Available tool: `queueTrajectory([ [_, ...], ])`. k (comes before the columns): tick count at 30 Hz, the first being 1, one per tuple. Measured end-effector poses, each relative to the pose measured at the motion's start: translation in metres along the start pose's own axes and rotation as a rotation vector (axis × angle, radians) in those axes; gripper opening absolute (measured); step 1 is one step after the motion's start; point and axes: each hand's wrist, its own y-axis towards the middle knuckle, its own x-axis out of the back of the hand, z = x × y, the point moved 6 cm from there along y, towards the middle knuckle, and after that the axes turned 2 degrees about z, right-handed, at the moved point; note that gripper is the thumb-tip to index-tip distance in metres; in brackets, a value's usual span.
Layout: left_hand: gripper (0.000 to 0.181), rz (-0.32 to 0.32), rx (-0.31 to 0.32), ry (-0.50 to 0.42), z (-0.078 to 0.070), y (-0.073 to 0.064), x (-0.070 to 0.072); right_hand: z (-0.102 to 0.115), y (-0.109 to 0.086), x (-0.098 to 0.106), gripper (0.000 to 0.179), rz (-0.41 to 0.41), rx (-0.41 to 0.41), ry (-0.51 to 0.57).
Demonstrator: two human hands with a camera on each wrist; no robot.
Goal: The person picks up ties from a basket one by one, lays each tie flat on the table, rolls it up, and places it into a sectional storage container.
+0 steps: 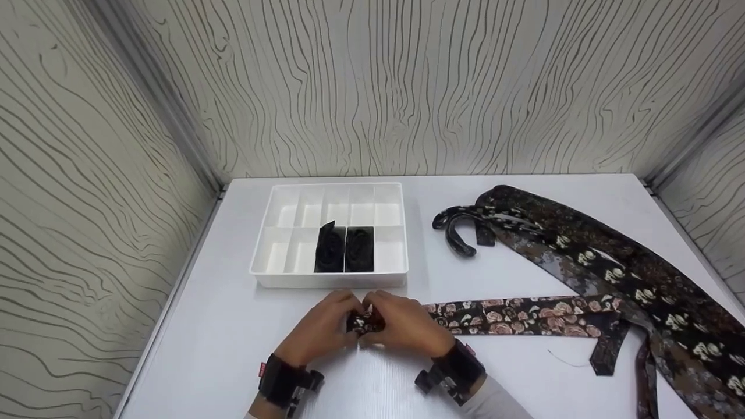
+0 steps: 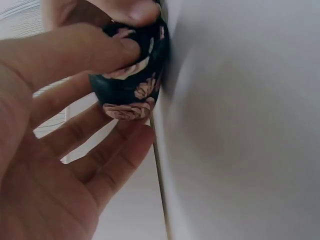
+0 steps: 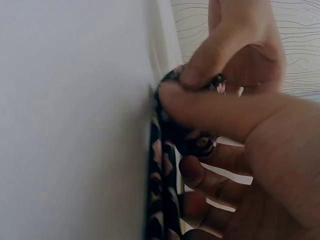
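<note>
A dark necktie with pink roses (image 1: 512, 317) lies stretched across the table, its left end wound into a roll (image 2: 132, 95). My left hand (image 1: 326, 326) holds that roll from the left, thumb on its near side and fingers curving behind. From the other side my right hand (image 1: 404, 326) pinches it, thumb across the roll in the right wrist view, where the flat part of the tie (image 3: 162, 185) runs off below. In the head view the hands cover most of the roll. Just beyond them stands a white divided box (image 1: 332, 280) with two dark rolled ties (image 1: 330, 250) in neighbouring front compartments.
Several dark patterned ties (image 1: 617, 273) lie in a heap along the right side, one with a curled end (image 1: 460, 238) near the box. The rose tie's far tip (image 1: 605, 349) folds beside them. Wood-grain panels (image 1: 407, 87) wall the table at the back and sides.
</note>
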Motion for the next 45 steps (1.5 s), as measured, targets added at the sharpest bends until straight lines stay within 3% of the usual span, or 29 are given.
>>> queueTrajectory([
  [5,0.038,-0.016,-0.017,0.007,-0.004,0.002,0.000,-0.001,-0.002,0.002,0.036,-0.024,0.015,-0.037],
  [11,0.033,-0.003,-0.024,0.037,-0.009,0.004,-0.002,-0.003,-0.006,0.001,0.045,-0.010,0.006,-0.027],
  [18,0.037,0.016,-0.030,-0.004,-0.012,0.006,-0.004,-0.007,-0.009,0.003,0.044,-0.032,0.007,-0.047],
  [21,0.033,0.014,-0.049,0.033,-0.014,0.008,-0.003,-0.008,-0.010,0.005,0.047,-0.025,-0.005,-0.033],
  [28,0.041,0.018,-0.027,-0.035,-0.014,0.011,-0.005,-0.012,-0.014,0.008,0.046,-0.053,-0.003,-0.039],
  [34,0.040,0.038,-0.028,0.005,-0.018,0.014,-0.010,-0.014,-0.019,0.011,0.044,-0.079,0.022,-0.049],
  [41,0.040,0.008,-0.059,0.026,-0.020,0.012,-0.014,-0.015,-0.023,0.011,0.041,-0.087,0.015,-0.018],
  [45,0.045,0.004,-0.043,0.013,-0.019,0.011,-0.017,-0.016,-0.023,0.012,0.038,-0.105,0.019,-0.035],
])
